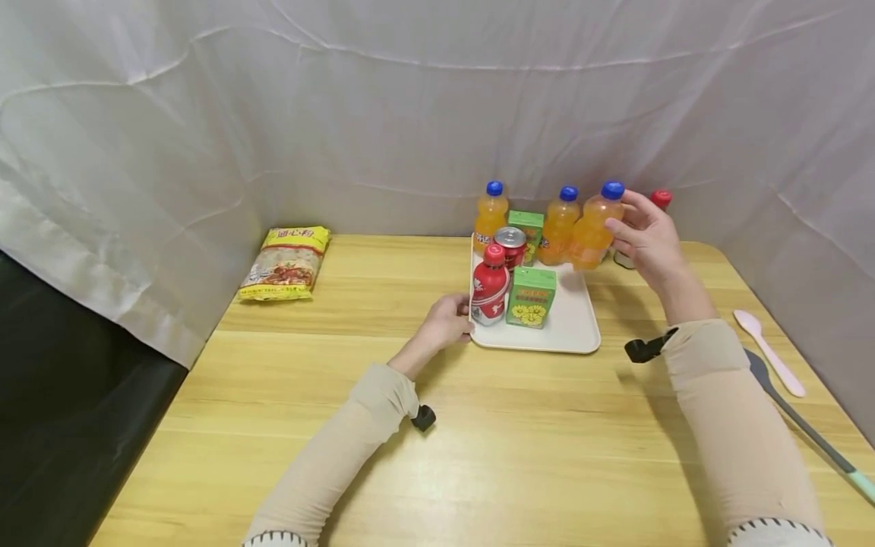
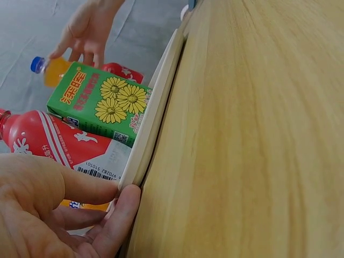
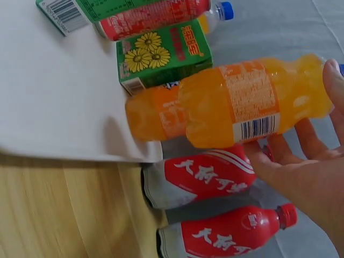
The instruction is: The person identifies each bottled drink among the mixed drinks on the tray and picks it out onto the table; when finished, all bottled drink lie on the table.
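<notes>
My right hand (image 1: 654, 245) holds an orange soda bottle (image 1: 596, 228) with a blue cap by its upper part, thumb on one side and fingers on the other. The bottle hangs slightly tilted over the back right of a white tray (image 1: 574, 319). With thumb and fingers my left hand (image 1: 443, 325) pinches the tray's left rim. A red bottle (image 1: 489, 289), a green drink carton (image 1: 530, 298), a red can (image 1: 510, 245), a second carton (image 1: 526, 224) and two more orange soda bottles (image 1: 559, 228) stand on the tray.
Two red bottles (image 3: 204, 180) stand beyond the tray's right side, mostly hidden behind my right hand in the head view. A yellow pasta bag (image 1: 285, 264) lies at the back left. On the right lie a pink spoon (image 1: 769, 353) and a grey-headed utensil (image 1: 807, 425). Grey cloth (image 1: 410, 114) hangs behind.
</notes>
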The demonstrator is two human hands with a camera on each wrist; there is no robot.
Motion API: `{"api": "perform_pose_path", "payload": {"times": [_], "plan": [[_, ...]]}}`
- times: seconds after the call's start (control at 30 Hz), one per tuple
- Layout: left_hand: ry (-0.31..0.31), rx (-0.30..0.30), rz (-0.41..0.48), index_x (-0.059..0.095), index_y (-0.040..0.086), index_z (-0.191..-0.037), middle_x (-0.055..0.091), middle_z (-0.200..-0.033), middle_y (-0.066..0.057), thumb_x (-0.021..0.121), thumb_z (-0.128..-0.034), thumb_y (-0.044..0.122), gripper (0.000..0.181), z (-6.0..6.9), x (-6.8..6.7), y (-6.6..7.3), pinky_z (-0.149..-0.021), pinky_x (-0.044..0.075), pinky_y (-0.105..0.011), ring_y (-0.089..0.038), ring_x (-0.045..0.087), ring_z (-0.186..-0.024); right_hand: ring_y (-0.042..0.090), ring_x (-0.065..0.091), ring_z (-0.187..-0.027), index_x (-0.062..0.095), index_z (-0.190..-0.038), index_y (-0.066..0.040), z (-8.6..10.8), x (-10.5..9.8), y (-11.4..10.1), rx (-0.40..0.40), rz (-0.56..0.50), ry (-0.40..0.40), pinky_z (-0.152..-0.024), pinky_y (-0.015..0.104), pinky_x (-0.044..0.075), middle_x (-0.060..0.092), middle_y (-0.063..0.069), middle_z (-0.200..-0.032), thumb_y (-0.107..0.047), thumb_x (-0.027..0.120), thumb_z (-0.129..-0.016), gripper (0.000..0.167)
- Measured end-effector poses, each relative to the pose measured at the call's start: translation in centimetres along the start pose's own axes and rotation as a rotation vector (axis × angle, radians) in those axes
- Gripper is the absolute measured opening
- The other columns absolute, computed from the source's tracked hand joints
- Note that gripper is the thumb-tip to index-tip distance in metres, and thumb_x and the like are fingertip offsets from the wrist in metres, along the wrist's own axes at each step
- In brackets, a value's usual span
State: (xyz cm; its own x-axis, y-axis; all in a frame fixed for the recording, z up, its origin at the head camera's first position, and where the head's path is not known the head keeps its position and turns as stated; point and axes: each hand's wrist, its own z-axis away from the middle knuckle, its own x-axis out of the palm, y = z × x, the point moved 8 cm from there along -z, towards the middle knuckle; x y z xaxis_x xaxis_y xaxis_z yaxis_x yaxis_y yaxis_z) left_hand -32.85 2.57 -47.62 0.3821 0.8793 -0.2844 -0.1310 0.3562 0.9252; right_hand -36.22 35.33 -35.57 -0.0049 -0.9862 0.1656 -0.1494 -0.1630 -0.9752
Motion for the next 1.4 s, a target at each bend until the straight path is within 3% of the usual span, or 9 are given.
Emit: {"api": "perform_pose_path", "payload": {"times": [0.5, 0.83, 1.23, 1.4], "plan": [[0.003, 0.006, -0.009, 0.049, -0.003, -0.153, 0.061, -0.125, -0.019, 0.063, -0.0886, -0.014, 0.067, 0.0, -0.1, 0.0, -0.076, 0.068, -0.028, -0.024, 0.065, -0.097, 0.013, 0.057, -0.118, 0.055, -0.15, -0.019, 0.8, -2.5, 0.9, 0.044, 0.079, 0.037, -0.085, 0.016, 0.064, 0.061, -0.006, -0.132, -0.01, 0.074, -0.096, 0.058], [-0.01, -0.001, 0.006, 0.047, -0.003, -0.155, 0.06, -0.128, -0.02, 0.062, -0.0891, -0.014, 0.068, 0.3, -0.1, 0.1, -0.08, 0.069, -0.03, -0.028, 0.067, -0.102, 0.011, 0.053, -0.119, 0.054, -0.147, -0.02, 0.9, -3.8, 2.6, 0.079, 0.08, 0.072, -0.09, 0.014, 0.058, 0.06, -0.009, -0.131, -0.007, 0.073, -0.095, 0.057], [-0.009, -0.021, 0.01, 0.048, -0.002, -0.154, 0.06, -0.127, -0.019, 0.062, -0.0899, -0.014, 0.067, 0.2, 0.0, -0.2, -0.08, 0.069, -0.031, -0.027, 0.066, -0.102, 0.013, 0.049, -0.115, 0.055, -0.144, -0.023, 1.2, -5.0, 4.2, 0.137, 0.068, 0.12, -0.087, 0.012, 0.06, 0.055, -0.007, -0.128, -0.008, 0.075, -0.094, 0.056], [-0.011, -0.007, 0.002, 0.048, -0.002, -0.154, 0.06, -0.127, -0.019, 0.062, -0.0899, -0.013, 0.067, -0.1, -0.1, -0.2, -0.078, 0.068, -0.029, -0.026, 0.065, -0.101, 0.013, 0.048, -0.117, 0.05, -0.149, -0.024, 1.1, -5.1, 4.3, 0.156, 0.073, 0.105, -0.088, 0.012, 0.061, 0.052, -0.006, -0.131, -0.011, 0.074, -0.095, 0.061]]}}
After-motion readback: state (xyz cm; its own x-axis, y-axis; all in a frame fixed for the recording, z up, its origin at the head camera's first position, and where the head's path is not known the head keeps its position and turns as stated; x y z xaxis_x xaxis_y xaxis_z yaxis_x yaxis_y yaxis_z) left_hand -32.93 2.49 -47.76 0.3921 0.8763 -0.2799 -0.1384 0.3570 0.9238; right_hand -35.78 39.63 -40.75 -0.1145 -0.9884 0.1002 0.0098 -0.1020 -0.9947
